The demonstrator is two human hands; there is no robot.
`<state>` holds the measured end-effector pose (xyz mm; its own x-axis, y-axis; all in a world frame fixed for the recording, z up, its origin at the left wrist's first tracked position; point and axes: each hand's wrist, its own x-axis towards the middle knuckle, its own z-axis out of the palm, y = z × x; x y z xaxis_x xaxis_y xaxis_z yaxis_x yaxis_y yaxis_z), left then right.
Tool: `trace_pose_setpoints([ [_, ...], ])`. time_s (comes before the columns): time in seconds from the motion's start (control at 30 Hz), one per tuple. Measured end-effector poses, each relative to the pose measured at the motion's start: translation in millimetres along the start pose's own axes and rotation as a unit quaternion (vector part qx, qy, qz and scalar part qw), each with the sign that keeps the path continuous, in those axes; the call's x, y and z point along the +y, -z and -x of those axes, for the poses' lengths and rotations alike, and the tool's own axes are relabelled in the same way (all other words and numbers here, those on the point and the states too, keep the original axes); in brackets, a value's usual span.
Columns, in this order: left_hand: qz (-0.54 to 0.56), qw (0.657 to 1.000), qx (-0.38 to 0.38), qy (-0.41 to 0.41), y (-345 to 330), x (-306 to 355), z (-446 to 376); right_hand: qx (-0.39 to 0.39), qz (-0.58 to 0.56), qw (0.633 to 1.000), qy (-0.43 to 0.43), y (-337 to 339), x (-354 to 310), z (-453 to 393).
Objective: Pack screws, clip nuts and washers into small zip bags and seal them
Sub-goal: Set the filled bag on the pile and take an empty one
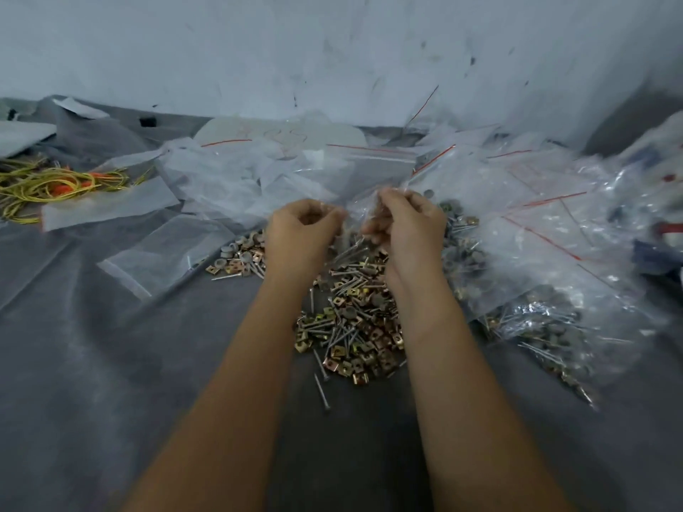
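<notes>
A loose heap of long screws, brass clip nuts and grey washers (pixel 354 327) lies on the grey cloth (pixel 111 364) in the middle. Above its far end both my hands hold one small clear zip bag (pixel 353 216) between them. My left hand (pixel 299 234) pinches the bag's left edge with curled fingers. My right hand (pixel 406 227) grips its right edge, fingers curled. The bag is blurred and what is in it cannot be made out.
Filled and sealed zip bags (pixel 536 290) pile up at the right. Empty bags with red zip lines (pixel 258 171) lie behind the heap, and more flat bags (pixel 162 253) at the left. Yellow and orange rubber bands (pixel 48 186) sit far left. A pale wall (pixel 332 49) rises behind.
</notes>
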<state>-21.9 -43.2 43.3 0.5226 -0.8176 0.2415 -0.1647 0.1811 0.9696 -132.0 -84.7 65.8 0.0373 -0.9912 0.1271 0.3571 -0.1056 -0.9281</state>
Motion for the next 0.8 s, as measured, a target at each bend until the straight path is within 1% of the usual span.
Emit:
trace_pose_setpoints([
  [0.07,0.024,1.0,0.004,0.006,-27.4,13.7,-8.0,0.045,-0.008,0.999,0.003,12.4,-19.1,-13.9],
  [0.13,0.047,0.999,-0.018,0.008,-52.7,22.7,-12.7,0.103,-0.03,0.994,0.019,30.2,-39.6,-31.8],
  [0.2,0.051,0.997,-0.05,0.011,-72.0,28.0,-13.1,0.155,-0.1,0.982,0.039,49.3,-58.9,-50.3],
  [0.27,0.055,0.995,-0.075,0.02,-84.3,27.0,-9.4,0.18,-0.153,0.971,0.041,69.4,-68.1,-68.1],
  [0.3,0.06,0.994,-0.088,0.026,-88.0,24.6,-6.3,0.189,-0.146,0.971,0.027,79.5,-69.4,-75.6],
  [0.4,0.044,0.992,-0.114,0.039,-91.3,13.0,4.7,0.218,-0.02,0.976,-0.008,91.3,-61.8,-77.8],
  [0.5,0.05,0.992,-0.105,0.042,-84.0,3.3,13.4,0.235,0.075,0.969,0.022,79.3,-45.5,-61.3],
  [0.57,0.055,0.994,-0.087,0.043,-75.1,1.7,16.5,0.196,0.118,0.973,0.042,63.2,-29.1,-47.9],
  [0.67,0.052,0.997,-0.049,0.034,-52.8,2.1,16.5,0.063,0.174,0.982,0.047,29.7,0.6,-21.7],
  [0.73,0.069,0.996,-0.01,0.051,-31.5,1.4,14.0,-0.028,0.218,0.974,0.052,7.1,21.1,-5.1],
  [0.8,0.082,0.992,0.052,0.082,-5.5,-4.0,9.5,-0.11,0.248,0.961,0.055,-12.7,40.9,10.1],
])
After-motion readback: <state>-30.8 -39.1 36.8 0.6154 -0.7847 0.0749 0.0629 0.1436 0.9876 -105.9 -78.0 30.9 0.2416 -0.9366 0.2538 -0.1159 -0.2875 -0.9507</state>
